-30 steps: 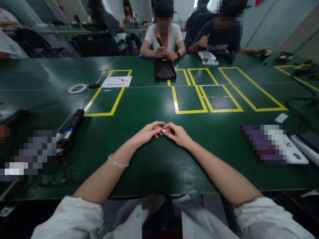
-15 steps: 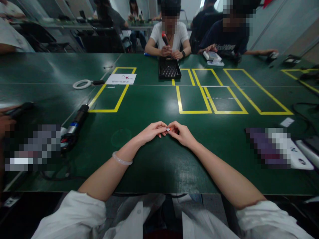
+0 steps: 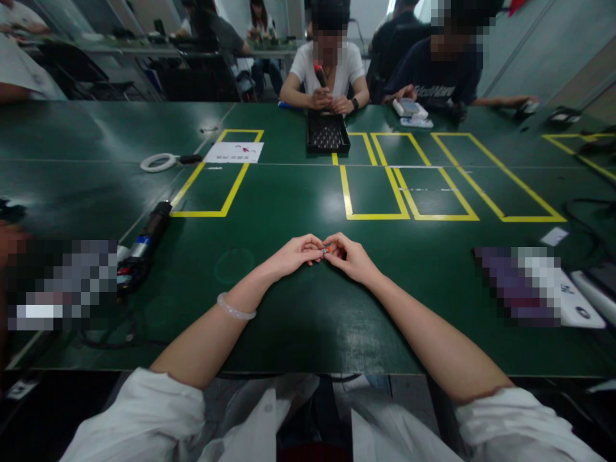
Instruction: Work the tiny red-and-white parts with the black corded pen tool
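Observation:
Both my hands rest on the green table (image 3: 298, 321) in front of me, fingertips meeting. Between them is a tiny part (image 3: 326, 249), silver with a bit of orange-red, too small to name. My left hand (image 3: 293, 255) pinches it from the left with curled fingers; a pale bangle (image 3: 234, 308) circles that wrist. My right hand (image 3: 351, 258) pinches the same part from the right.
A black electric screwdriver (image 3: 144, 240) with a cable lies at left. Farther off are a white tape ring (image 3: 158, 162), a white sheet (image 3: 234, 152) and yellow floor-tape boxes (image 3: 375, 192). Opposite, a person holds a red-tipped tool over a black tray (image 3: 327, 135). A white device (image 3: 577, 301) sits at right.
The view has shifted slightly since a second ago. My hands stay together on the small part; it has turned a little, showing more orange.

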